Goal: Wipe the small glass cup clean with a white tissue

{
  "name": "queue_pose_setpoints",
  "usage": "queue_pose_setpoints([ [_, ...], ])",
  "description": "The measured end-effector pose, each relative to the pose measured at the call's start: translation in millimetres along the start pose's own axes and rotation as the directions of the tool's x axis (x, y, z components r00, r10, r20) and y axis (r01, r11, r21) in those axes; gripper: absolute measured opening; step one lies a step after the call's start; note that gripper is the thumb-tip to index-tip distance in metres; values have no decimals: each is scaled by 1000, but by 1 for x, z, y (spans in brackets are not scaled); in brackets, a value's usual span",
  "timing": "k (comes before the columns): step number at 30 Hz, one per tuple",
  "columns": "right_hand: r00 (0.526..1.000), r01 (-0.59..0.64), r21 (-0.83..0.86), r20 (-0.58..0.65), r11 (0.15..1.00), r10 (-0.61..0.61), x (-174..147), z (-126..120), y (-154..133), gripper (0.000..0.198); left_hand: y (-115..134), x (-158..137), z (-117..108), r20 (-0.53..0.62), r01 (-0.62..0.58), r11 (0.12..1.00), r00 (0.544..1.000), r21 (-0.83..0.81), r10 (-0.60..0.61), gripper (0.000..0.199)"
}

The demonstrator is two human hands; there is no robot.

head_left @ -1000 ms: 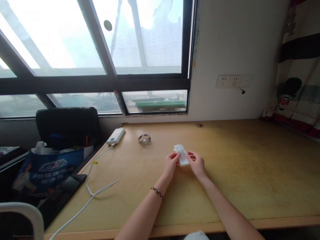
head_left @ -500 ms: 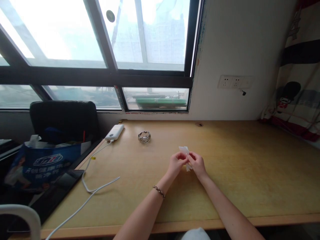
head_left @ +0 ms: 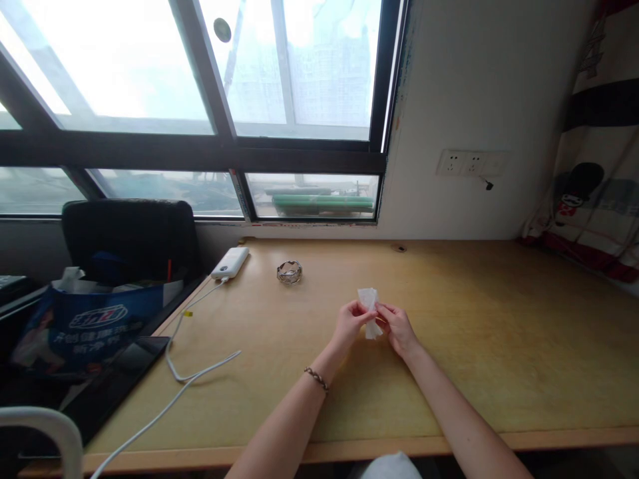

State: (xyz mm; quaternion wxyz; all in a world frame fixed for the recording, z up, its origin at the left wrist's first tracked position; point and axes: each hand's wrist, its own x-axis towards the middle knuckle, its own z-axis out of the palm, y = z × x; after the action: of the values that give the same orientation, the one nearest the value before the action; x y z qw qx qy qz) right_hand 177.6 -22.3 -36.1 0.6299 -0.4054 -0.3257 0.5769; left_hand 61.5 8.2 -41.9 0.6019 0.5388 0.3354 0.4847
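Observation:
Between my two hands is a white tissue (head_left: 368, 298), gathered at its middle, with its ends fanning out above and below the fingers. My left hand (head_left: 349, 324) pinches it from the left, thumb across the front. From the right, my right hand (head_left: 397, 327) has its thumb and fingertips closed on the tissue's edge. Both hands are just over the wooden desk (head_left: 464, 372). A braided bracelet (head_left: 316, 378) circles my left wrist. Farther back to the left, a silvery openwork ring-shaped object (head_left: 289, 272) rests on the desk.
A white power bank (head_left: 230, 263) lies at the desk's back left, with a white cable (head_left: 172, 359) running along the left side. Beyond that edge are a black chair (head_left: 130, 229) and a blue bag (head_left: 94, 326). The wall holds sockets (head_left: 472, 163).
The tissue's upper end now stands wider and its lower end shows more. My hands have drawn slightly apart, the right fingers shifting along its edge.

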Motion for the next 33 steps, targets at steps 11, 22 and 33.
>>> queue_pose_setpoints([
  [11, 998, -48, 55, 37, 997, 46, -1, 1, -2, 17, 5, -1, 3, -12, -35, 998, 999, -58, 35, 29],
  [22, 984, 15, 150, -178, 989, 13, 6, -7, -1, 12, 0, 4, -6, -125, 18, 991, 992, -133, -35, 29],
  [33, 984, 1, 33, -180, 999, 5, 3, -4, -3, 21, -6, 11, -14, -227, -14, 985, 973, 171, 53, 18],
])
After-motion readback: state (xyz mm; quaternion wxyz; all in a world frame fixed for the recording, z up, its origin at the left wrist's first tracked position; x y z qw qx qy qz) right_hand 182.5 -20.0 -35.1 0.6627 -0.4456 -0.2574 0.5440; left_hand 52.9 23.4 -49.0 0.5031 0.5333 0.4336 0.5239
